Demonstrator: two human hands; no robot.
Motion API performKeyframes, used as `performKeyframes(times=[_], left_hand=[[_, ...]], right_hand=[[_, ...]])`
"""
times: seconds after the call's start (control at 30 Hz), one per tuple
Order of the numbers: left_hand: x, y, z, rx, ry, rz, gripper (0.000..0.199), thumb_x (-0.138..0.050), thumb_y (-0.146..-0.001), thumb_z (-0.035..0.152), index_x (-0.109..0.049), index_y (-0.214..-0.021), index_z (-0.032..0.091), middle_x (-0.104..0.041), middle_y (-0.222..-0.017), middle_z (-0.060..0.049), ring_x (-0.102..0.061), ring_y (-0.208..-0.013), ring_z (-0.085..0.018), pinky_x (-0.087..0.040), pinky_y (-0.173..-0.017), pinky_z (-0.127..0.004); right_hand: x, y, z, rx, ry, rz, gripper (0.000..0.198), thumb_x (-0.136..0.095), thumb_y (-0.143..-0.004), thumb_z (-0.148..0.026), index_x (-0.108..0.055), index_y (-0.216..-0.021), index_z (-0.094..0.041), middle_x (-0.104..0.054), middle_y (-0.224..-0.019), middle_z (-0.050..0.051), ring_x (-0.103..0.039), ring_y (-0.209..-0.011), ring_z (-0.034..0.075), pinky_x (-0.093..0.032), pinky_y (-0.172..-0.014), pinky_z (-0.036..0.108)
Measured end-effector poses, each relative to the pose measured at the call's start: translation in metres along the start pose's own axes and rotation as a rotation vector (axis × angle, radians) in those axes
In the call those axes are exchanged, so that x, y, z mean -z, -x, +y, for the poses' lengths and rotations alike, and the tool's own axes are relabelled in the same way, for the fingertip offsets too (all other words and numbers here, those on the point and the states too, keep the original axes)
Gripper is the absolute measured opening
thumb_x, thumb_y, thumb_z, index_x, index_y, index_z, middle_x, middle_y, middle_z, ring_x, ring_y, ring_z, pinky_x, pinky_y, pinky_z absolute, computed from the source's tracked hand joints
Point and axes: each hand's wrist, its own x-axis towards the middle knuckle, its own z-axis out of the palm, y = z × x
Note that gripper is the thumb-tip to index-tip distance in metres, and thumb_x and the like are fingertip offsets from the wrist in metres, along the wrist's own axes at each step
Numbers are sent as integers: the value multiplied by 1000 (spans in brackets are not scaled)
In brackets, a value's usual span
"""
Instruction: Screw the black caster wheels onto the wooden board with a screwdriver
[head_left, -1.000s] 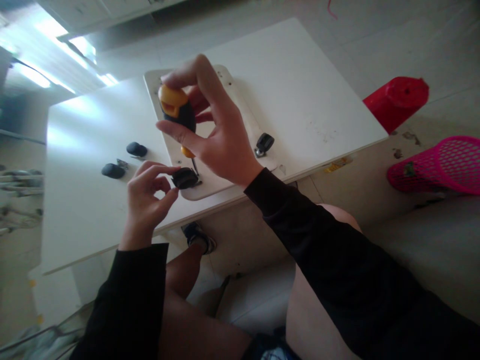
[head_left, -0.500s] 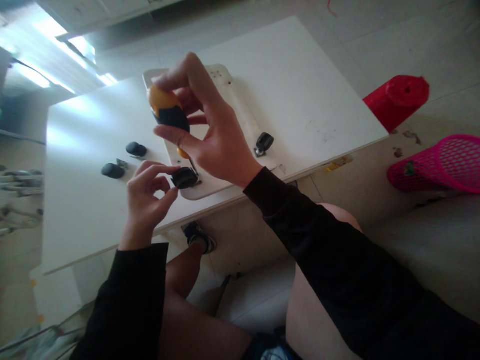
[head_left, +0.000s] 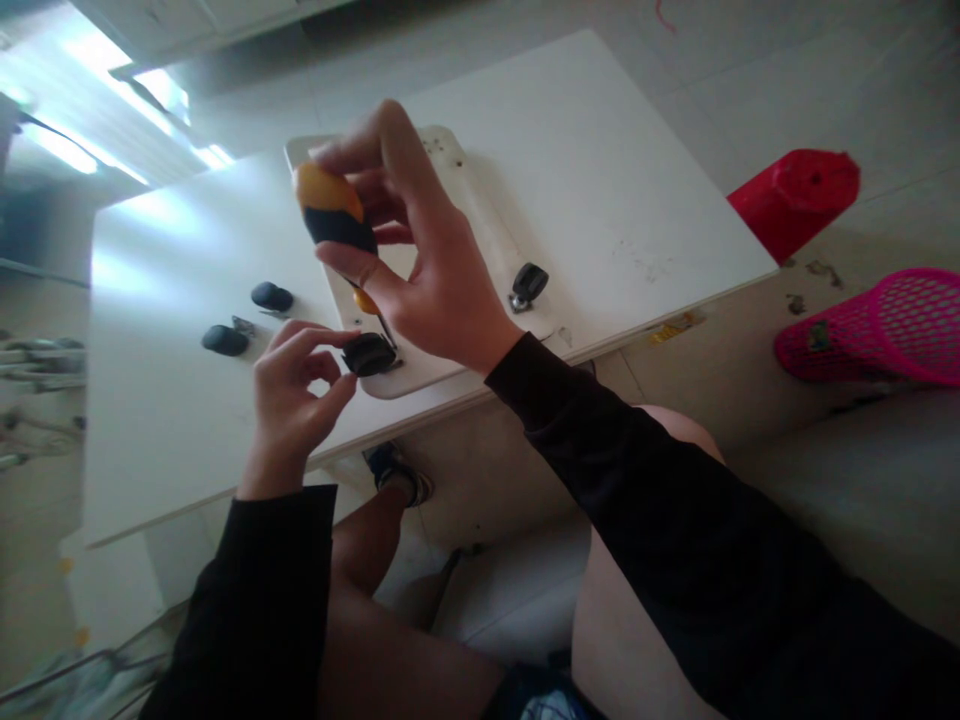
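Observation:
A yellow and black screwdriver (head_left: 335, 215) is in my right hand (head_left: 435, 260), its shaft slanting down to the mount of a black caster wheel (head_left: 368, 354). Between thumb and fingertips my left hand (head_left: 296, 395) pinches that caster at its left side. The caster sits on the near left corner of a pale panel with rounded corners (head_left: 480, 215), which lies on the white table. Another caster (head_left: 529, 284) stands at the panel's near right corner. My right hand covers part of the panel, and the screwdriver's tip is hard to make out.
Two loose casters, one nearer (head_left: 225, 340) and one farther (head_left: 271, 297), lie on the white table (head_left: 165, 430) left of the panel. On the floor at the right are a red container (head_left: 806, 200) and a pink mesh basket (head_left: 847, 330). My legs are below the near edge.
The fingers and thumb of my right hand have shifted slightly on the screwdriver handle, which has turned a little. My left hand keeps its pinch on the caster.

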Motion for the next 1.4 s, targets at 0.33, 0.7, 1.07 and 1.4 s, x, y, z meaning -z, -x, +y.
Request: performKeyframes(times=[0.33,0.7,1.07,1.4], left_hand=[[-2,0,6,2,-18,11,29,-80,-76,25,-77,-105,23,-63,-104,0,-53,-58,-4,-44,-51,-22],[-1,-1,2,12,-19,21,31,-79,-73,25,-79,-103,27,-61,-103,0,-52,-56,-5,-44,-49,-23],[0,1,2,2,3,18,35,-81,-73,18,-80,-107,26,-65,-107,-1,-53,-56,-3,-42,-50,-23],[-3,-6,-7,391,63,217,23,-77,-79,31,-78,-100,22,-68,-86,1,-59,-56,-8,-48,-52,-22]], right_hand=[[2,-1,-14,-29,54,29,61,-83,-85,-38,-40,-123,-17,-54,-99,-10,-65,-95,2,-59,-93,19],[1,0,0,-28,22,26,59,-82,-88,-28,-41,-130,-21,-65,-100,-11,-71,-95,5,-59,-92,18],[3,-5,-10,66,-426,246,59,-76,-85,-1,-40,-125,-25,-58,-118,-5,-70,-101,5,-63,-96,19],[29,-4,13,-183,-70,437,27,-45,-109,-48,-34,-130,-35,-58,-134,-2,-64,-111,10,-62,-85,21]])
